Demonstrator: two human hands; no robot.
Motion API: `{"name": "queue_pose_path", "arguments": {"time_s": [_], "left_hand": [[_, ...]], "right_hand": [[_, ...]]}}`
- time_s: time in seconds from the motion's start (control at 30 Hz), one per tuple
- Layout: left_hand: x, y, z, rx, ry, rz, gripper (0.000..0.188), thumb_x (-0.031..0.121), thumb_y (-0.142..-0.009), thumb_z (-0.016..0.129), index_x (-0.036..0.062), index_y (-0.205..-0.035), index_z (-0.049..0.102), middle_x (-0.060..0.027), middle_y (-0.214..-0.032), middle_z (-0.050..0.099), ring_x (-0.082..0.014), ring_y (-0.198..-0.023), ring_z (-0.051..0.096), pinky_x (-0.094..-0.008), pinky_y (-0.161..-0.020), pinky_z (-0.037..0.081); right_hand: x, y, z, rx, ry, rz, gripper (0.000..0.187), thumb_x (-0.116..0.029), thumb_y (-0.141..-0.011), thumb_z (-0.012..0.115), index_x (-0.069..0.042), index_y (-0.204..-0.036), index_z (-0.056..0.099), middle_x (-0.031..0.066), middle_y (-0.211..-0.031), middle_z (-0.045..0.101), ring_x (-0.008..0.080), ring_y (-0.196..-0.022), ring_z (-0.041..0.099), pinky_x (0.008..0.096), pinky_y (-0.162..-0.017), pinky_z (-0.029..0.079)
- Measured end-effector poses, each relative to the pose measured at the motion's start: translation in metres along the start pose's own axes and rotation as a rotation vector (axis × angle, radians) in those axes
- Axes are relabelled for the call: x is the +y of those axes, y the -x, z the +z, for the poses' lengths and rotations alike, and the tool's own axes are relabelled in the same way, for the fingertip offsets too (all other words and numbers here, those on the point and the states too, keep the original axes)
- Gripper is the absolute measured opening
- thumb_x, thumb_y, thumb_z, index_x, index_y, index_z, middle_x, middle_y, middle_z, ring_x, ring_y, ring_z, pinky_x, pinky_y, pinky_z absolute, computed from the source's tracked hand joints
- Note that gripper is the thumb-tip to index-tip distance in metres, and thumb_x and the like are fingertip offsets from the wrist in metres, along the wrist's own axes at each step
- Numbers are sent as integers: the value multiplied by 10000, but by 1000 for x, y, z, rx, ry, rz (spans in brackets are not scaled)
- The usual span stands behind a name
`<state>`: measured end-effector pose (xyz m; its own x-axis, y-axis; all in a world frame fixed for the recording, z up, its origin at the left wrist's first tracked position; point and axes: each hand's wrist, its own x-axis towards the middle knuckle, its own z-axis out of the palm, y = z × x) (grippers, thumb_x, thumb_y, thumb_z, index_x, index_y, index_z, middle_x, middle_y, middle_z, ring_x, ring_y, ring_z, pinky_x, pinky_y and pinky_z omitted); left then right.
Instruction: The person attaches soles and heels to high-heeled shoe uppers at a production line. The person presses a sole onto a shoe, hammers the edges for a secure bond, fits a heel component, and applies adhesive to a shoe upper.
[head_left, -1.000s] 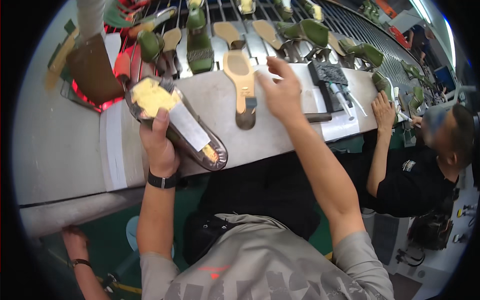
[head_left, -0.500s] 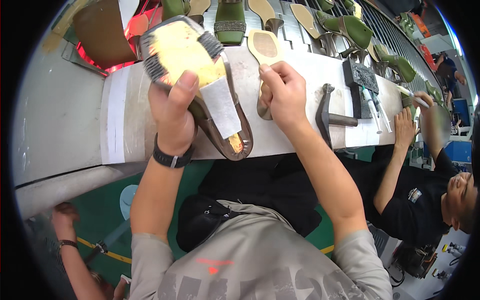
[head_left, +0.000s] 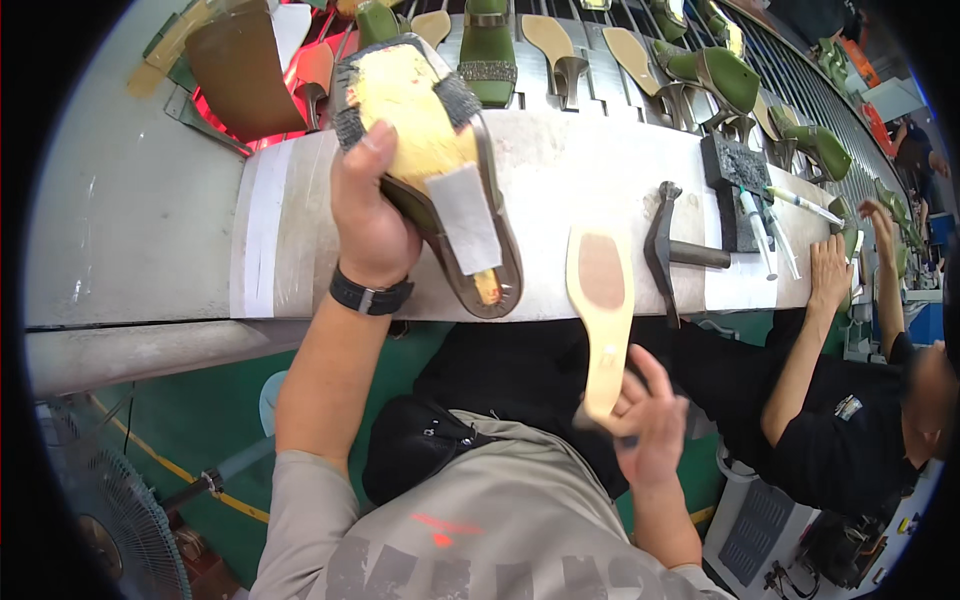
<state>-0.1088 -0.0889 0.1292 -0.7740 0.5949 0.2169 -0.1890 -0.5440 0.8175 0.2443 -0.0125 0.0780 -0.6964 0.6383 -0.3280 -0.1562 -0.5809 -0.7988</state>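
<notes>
My left hand (head_left: 372, 225) grips an unfinished shoe (head_left: 482, 265) with its underside up, over the bench's left part. The shoe's bottom is yellowish with rough dark patches, and a white strip (head_left: 464, 218) lies along its narrower part. My right hand (head_left: 652, 425) holds a beige shoe sole (head_left: 603, 265) by its narrow heel end. That sole stands out past the bench's front edge with its wide end toward the bench. The right thumb and fingers are partly spread around the heel end, and their exact contact is blurred.
A hammer (head_left: 690, 254) lies right of the sole on the bench (head_left: 545, 165). Beyond it is a black block (head_left: 722, 165) with syringes (head_left: 757, 230). Green heeled shoes (head_left: 490, 60) and beige soles stand along the far rack. A co-worker's hand (head_left: 829, 268) rests at right.
My right hand has drawn the sole from the bench toward my body and to the right. The shoe in my left hand stays nearly in place. A co-worker has let go of a syringe.
</notes>
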Motion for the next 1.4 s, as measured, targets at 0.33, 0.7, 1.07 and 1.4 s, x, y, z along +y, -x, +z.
{"name": "queue_pose_path", "arguments": {"time_s": [0.33,0.7,1.07,1.4], "left_hand": [[60,2,60,-310,-185,-32,608,247,-973,616,-38,-1472,417,-334,-1400,565,-392,-1269,628,-493,-1073,526],[64,40,71,-387,-48,-43,481,103,-954,618,7,-1400,465,-356,-1363,592,-436,-1254,637,-539,-1059,534],[63,57,64,-453,-33,-39,828,654,-900,700,-14,-1331,467,-353,-1289,629,-406,-1200,668,-519,-1023,560],[53,54,59,-559,-57,125,715,382,-864,791,-44,-1327,452,-373,-1264,626,-393,-1176,678,-497,-1004,572]], "right_hand": [[-32,-42,37,-163,162,-208,234,-93,-1011,643,91,-1154,666,217,-998,752,272,-833,764,402,-783,652],[-96,-17,134,-506,202,-157,280,-93,-1026,603,149,-1164,636,230,-1068,733,226,-821,750,373,-772,655],[-83,-34,153,-516,282,-170,296,-141,-1053,589,111,-997,734,153,-814,770,169,-743,741,287,-652,602],[-77,-33,147,-516,324,-220,294,-152,-1048,615,116,-1047,736,173,-849,780,174,-758,754,293,-651,613]]}}
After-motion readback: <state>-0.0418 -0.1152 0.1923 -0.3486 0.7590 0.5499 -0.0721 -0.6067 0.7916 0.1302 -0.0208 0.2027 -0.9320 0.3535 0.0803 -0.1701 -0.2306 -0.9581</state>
